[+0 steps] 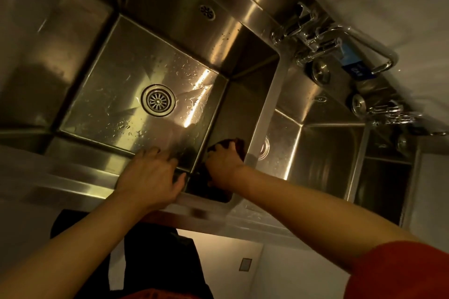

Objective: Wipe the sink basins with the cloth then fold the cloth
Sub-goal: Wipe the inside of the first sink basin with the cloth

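A steel sink with two basins fills the view. The left basin (pixel 116 94) has a round drain (pixel 158 100) and water drops on its floor. The right basin (pixel 323 153) lies past a dividing wall (pixel 267 109). A dark red cloth (pixel 239 147) is pressed against the left basin's right inner wall near the front corner. My right hand (pixel 223 162) grips it, fingers curled over the cloth. My left hand (pixel 153 175) rests on the front rim of the left basin, fingers spread and reaching over the edge.
Chrome taps and pipes (pixel 308 31) run along the back ledge at upper right, with a blue label (pixel 354 60) beside them. An overflow grille (pixel 207 11) sits in the left basin's back wall. The sink's front edge (pixel 218 221) is against my body.
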A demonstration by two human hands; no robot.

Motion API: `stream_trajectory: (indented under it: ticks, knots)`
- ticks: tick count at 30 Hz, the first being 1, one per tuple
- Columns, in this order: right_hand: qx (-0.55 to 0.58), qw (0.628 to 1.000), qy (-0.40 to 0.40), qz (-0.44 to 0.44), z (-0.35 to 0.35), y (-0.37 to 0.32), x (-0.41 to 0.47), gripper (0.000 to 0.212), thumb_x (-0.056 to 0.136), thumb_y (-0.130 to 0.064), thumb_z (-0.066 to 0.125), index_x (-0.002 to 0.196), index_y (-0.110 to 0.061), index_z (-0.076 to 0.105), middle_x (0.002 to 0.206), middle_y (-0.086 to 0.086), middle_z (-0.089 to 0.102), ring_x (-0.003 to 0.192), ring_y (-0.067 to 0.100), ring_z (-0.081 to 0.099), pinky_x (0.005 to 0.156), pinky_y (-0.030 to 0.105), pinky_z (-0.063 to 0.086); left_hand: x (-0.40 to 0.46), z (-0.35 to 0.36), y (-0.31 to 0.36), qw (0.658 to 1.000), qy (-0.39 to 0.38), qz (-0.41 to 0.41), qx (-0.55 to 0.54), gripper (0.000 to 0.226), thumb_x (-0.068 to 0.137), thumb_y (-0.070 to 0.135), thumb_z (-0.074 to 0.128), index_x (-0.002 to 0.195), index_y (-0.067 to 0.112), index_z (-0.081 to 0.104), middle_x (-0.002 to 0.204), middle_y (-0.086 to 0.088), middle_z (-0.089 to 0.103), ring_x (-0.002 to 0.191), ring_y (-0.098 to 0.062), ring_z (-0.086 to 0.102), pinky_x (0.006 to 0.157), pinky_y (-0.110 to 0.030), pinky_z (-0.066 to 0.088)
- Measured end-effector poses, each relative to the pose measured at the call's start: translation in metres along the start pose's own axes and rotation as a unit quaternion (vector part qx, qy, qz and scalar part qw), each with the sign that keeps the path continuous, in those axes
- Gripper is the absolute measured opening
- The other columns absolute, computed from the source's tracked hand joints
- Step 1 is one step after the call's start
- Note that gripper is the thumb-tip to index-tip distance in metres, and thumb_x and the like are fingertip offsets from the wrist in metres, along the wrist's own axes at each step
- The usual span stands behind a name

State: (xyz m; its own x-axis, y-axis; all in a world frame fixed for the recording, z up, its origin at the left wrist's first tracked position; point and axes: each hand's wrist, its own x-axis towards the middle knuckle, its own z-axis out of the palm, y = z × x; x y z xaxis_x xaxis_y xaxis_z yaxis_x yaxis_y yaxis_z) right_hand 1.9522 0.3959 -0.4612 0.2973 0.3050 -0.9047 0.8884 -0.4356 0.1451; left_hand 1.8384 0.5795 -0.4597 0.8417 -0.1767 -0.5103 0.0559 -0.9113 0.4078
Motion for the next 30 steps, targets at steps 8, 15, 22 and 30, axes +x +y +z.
stream_trajectory:
  ticks: [8, 15, 22, 30]
  knots:
    - [-0.004, 0.989, 0.058, 0.138, -0.043, 0.065, 0.046, 0.067, 0.076, -0.048, 0.082, 0.132, -0.019, 0.057, 0.132, 0.013, 0.061, 0.132, 0.041, 0.047, 0.107, 0.063, 0.038, 0.0, 0.002, 0.001, 1.0, 0.024, 0.002, 0.021, 0.063, 0.091, 0.061, 0.027, 0.119, 0.024, 0.07, 0.121, 0.0, 0.069, 0.114, -0.025, 0.059, 0.097, -0.042, 0.044]
    - [0.109, 0.954, 0.231, 0.156, -0.084, 0.103, 0.05, 0.039, 0.092, -0.023, 0.067, 0.128, -0.013, 0.059, 0.135, 0.015, 0.054, 0.117, 0.037, 0.056, 0.086, 0.047, 0.056, -0.006, -0.01, -0.001, 0.996, 0.068, 0.02, -0.059, 0.068, 0.09, 0.055, 0.027, 0.13, 0.021, 0.07, 0.136, -0.004, 0.067, 0.13, -0.03, 0.058, 0.111, -0.052, 0.041]
    - [0.037, 0.928, 0.369, 0.04, -0.129, 0.085, 0.055, 0.048, 0.098, -0.038, 0.05, 0.142, -0.019, 0.05, 0.151, 0.006, 0.044, 0.129, 0.037, 0.047, 0.097, 0.052, 0.048, 0.024, -0.074, -0.047, 0.984, 0.156, 0.078, 0.023, 0.056, 0.095, 0.047, 0.034, 0.13, 0.02, 0.068, 0.137, -0.007, 0.065, 0.131, -0.031, 0.056, 0.113, -0.06, 0.039]
    - [-0.081, 0.895, 0.438, -0.031, -0.2, 0.093, 0.09, 0.055, 0.089, -0.025, 0.06, 0.143, -0.021, 0.05, 0.152, 0.006, 0.045, 0.138, 0.035, 0.042, 0.106, 0.054, 0.035, 0.064, -0.142, -0.121, 0.949, 0.26, 0.102, 0.145, 0.046, 0.09, 0.036, 0.06, 0.126, 0.009, 0.067, 0.13, -0.021, 0.064, 0.124, -0.044, 0.058, 0.106, -0.066, 0.037]
